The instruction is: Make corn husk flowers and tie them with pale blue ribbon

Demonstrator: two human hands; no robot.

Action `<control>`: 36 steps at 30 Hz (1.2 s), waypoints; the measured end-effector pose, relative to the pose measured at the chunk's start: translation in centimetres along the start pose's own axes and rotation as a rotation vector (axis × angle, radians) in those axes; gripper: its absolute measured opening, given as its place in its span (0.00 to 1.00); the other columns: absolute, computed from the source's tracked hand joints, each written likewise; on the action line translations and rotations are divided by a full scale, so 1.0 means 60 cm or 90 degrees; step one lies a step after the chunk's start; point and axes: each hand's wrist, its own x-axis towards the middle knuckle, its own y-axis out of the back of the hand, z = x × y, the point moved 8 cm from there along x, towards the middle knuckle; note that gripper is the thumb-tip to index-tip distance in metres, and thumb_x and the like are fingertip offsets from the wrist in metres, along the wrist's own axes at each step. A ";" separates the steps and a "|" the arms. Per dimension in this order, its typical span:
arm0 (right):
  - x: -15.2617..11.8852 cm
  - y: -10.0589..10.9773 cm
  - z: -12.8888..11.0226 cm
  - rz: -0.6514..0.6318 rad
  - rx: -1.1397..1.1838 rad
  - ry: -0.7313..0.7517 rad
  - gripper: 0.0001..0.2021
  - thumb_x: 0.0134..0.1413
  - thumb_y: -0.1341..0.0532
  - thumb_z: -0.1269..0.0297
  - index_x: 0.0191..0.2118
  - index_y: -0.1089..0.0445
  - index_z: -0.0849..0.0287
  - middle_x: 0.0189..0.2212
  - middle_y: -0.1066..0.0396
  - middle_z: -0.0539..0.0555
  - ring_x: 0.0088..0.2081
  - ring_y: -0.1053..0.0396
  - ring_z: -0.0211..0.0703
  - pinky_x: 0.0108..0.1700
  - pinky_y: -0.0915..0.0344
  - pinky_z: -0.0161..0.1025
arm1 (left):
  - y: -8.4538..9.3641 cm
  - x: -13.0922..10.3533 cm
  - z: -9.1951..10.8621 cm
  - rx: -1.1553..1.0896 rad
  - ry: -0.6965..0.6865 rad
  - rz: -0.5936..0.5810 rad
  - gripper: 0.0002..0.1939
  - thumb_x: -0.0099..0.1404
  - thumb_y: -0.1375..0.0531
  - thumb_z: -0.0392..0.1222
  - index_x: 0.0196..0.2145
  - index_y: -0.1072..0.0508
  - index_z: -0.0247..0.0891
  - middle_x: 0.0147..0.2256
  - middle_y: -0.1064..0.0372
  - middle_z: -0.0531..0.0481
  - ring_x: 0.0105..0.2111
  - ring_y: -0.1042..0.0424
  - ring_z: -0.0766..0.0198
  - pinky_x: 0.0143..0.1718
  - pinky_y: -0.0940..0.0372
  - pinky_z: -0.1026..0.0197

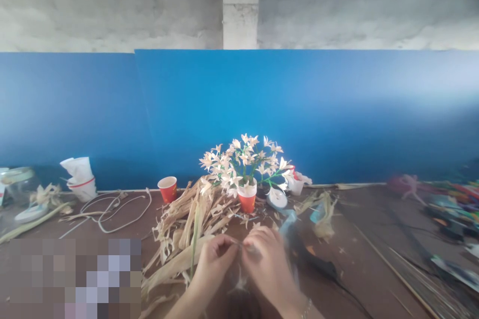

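Low in the middle of the head view, my left hand [214,260] and my right hand [267,264] meet fingertip to fingertip. Both are closed in a pinch; what lies between the fingers is too small and blurred to name. Just beyond them stands a red and white paper cup [247,202] holding a bunch of pale flowers [245,159] on green stems. A heap of dried husks [187,214] spreads beyond and beside my left hand. Below my hands a whitish star-like piece [239,284] shows faintly.
A red cup [168,192] and a looped white cable [116,212] are at the left, with stacked white cups [81,184] behind. A dark tool with a cord [322,265] lies right of my right hand. Thin sticks [422,281] and colourful items [458,199] lie far right.
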 end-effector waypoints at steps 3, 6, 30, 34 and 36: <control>0.000 -0.009 0.025 -0.043 0.091 -0.100 0.04 0.43 0.42 0.73 0.24 0.32 0.58 0.25 0.31 0.50 0.32 0.35 0.43 0.39 0.42 0.40 | -0.004 -0.002 -0.001 -0.006 0.019 -0.025 0.07 0.52 0.38 0.40 0.24 0.26 0.33 0.18 0.34 0.54 0.18 0.38 0.70 0.19 0.45 0.69; -0.013 -0.041 0.065 -0.152 0.238 -0.309 0.05 0.41 0.43 0.70 0.20 0.33 0.59 0.19 0.35 0.48 0.25 0.37 0.38 0.29 0.43 0.35 | -0.004 -0.003 0.001 0.015 0.016 -0.036 0.06 0.53 0.39 0.40 0.23 0.27 0.34 0.16 0.35 0.55 0.16 0.38 0.71 0.18 0.45 0.70; -0.009 -0.009 -0.002 -0.040 0.053 0.029 0.11 0.46 0.43 0.74 0.37 0.35 0.56 0.41 0.35 0.56 0.45 0.39 0.49 0.46 0.42 0.47 | 0.009 0.000 -0.022 -0.030 0.062 0.012 0.12 0.53 0.39 0.46 0.23 0.35 0.36 0.12 0.43 0.60 0.13 0.45 0.73 0.16 0.52 0.70; -0.008 -0.015 -0.004 -0.028 0.014 0.018 0.07 0.46 0.44 0.77 0.30 0.37 0.58 0.35 0.33 0.54 0.41 0.38 0.47 0.41 0.42 0.44 | 0.006 -0.001 -0.017 0.003 0.035 0.005 0.12 0.53 0.39 0.45 0.21 0.34 0.35 0.14 0.43 0.59 0.15 0.45 0.73 0.17 0.52 0.69; -0.007 -0.016 0.001 -0.031 0.015 0.006 0.07 0.45 0.44 0.78 0.28 0.37 0.58 0.33 0.32 0.53 0.38 0.37 0.46 0.40 0.42 0.43 | 0.005 0.001 -0.016 0.019 0.031 -0.004 0.12 0.52 0.39 0.46 0.20 0.33 0.35 0.14 0.43 0.59 0.15 0.47 0.73 0.17 0.52 0.69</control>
